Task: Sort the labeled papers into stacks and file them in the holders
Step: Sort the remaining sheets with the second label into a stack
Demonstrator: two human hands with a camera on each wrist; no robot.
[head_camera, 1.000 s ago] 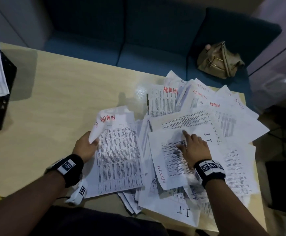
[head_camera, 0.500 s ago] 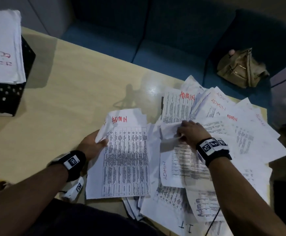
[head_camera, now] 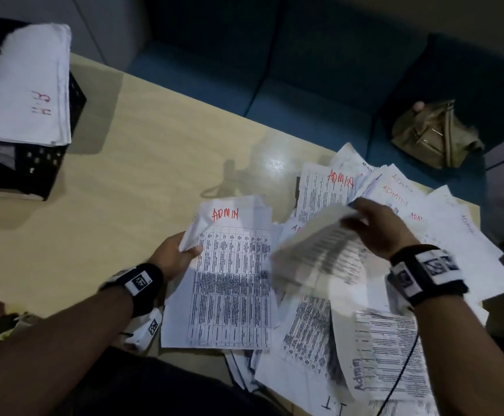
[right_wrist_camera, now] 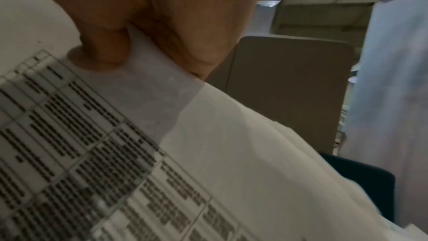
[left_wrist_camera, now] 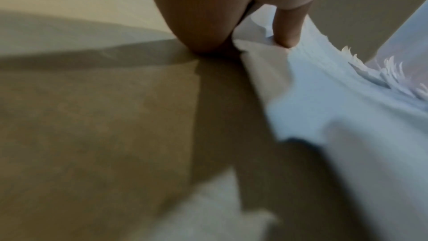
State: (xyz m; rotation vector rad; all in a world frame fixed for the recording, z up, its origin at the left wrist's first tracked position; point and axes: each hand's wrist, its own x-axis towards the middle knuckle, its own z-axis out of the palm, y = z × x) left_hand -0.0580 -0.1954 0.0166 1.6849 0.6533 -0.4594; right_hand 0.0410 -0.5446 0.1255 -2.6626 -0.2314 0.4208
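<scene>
Our right hand (head_camera: 376,226) pinches a single printed sheet (head_camera: 319,250) by its top edge, thumb (right_wrist_camera: 104,50) on the printed face and the other fingers behind it, as the right wrist view shows. The sheet hangs lifted and blurred above the loose pile (head_camera: 395,295) that covers the worktop's right end, out to its right edge. One sheet is nearly weightless and quite limp — it bows under its own span, so we judge an edge pinch near a corner is enough to carry it, though it will flap and may fold if swung fast.

Our left hand (head_camera: 175,253) grips the ADMIN stack (head_camera: 229,280) at its upper left edge, thumb on top and fingers underneath; the left wrist view shows a fingertip (left_wrist_camera: 287,30) pressed on the layered, ragged paper edges. The stack lies near the worktop's near edge, just left of the pile and overlapping it. Together the sheets are stiffer than one alone, but they slide over each other easily, and the corners are already curled and torn — we would hold it with a firm squeeze across the whole thickness, or support it flat from below, not by one corner.

Further out, at the worktop's far left corner, a black perforated holder (head_camera: 34,163) carries a white stack (head_camera: 25,85) marked in red. Beyond the far edge a tan bag (head_camera: 434,133) sits on the blue sofa (head_camera: 304,70).
</scene>
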